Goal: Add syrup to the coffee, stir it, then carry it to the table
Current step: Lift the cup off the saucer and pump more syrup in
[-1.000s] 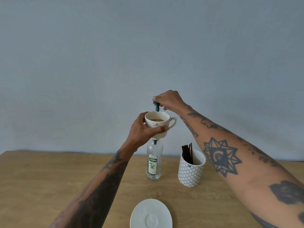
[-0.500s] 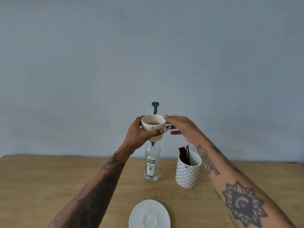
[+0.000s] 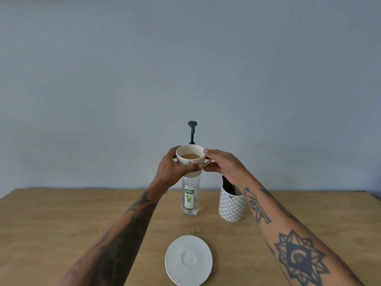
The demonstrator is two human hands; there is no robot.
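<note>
I hold a white cup of coffee in the air above the wooden table, in front of the syrup bottle. My left hand wraps the cup's left side and front. My right hand touches the cup's rim and handle on the right side. The clear bottle has a green-and-white label, and its dark pump head rises behind the cup. A patterned white holder with dark stir sticks stands to the right of the bottle.
A white saucer lies on the table near the front edge, below the cup. A plain grey-blue wall runs behind the table.
My right hand has left the pump head and come down to the cup's handle side. The cup has lowered slightly and come toward me, with the pump now uncovered.
</note>
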